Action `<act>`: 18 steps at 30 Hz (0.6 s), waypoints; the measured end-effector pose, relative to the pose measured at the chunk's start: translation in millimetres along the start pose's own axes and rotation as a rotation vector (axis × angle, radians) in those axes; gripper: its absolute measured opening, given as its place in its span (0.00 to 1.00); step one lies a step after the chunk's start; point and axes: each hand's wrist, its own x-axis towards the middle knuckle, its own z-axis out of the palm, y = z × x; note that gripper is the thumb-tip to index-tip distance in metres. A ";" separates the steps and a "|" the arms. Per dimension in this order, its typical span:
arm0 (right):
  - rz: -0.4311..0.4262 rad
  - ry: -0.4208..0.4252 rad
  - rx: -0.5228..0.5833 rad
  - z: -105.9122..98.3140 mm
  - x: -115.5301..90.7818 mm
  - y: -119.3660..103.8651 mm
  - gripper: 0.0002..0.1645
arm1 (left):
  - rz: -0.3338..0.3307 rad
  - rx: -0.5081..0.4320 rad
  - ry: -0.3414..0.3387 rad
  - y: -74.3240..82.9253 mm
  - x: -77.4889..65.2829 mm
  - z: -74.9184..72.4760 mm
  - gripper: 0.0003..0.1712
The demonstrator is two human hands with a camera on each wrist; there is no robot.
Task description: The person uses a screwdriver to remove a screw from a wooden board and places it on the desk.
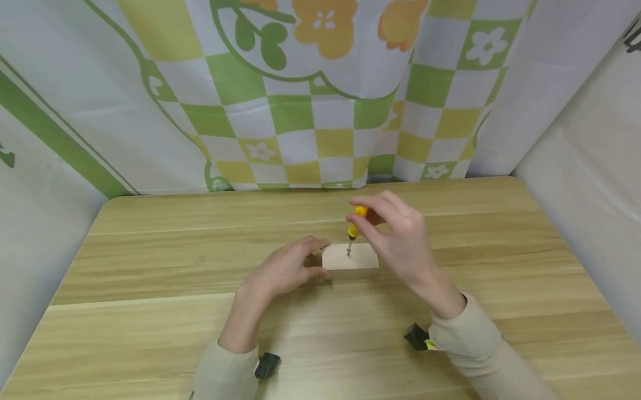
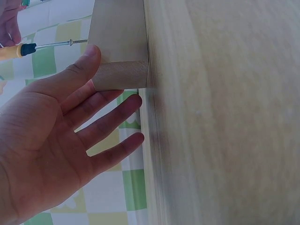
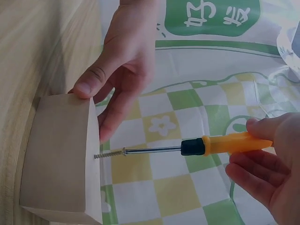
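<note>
A pale wooden block (image 1: 338, 258) rests on the table. My left hand (image 1: 288, 266) holds its left end between thumb and fingers; in the left wrist view the thumb lies on the block's near edge and the lower fingers spread free. A screw (image 3: 110, 153) stands in the block's top face, much of its thread showing. My right hand (image 1: 401, 232) grips the yellow handle of a screwdriver (image 3: 225, 143) between thumb and fingertips above the block. The screwdriver's metal shaft meets the screw head, nearly in line with the screw.
The wooden table (image 1: 145, 335) spreads around the block, its far edge against a checked, flowered cloth (image 1: 296, 118). White cloth sides (image 1: 605, 155) flank the table. Black wrist devices (image 1: 416, 336) sit at both cuffs.
</note>
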 end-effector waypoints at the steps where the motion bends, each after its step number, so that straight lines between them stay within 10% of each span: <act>1: -0.006 -0.006 0.003 -0.7 0.7 0.6 0.15 | 0.000 0.002 0.001 0.0 0.1 0.0 0.36; 18: -0.026 -0.143 0.200 -10.0 1.3 6.5 0.22 | 0.013 -0.017 -0.003 -0.3 0.7 -0.6 0.36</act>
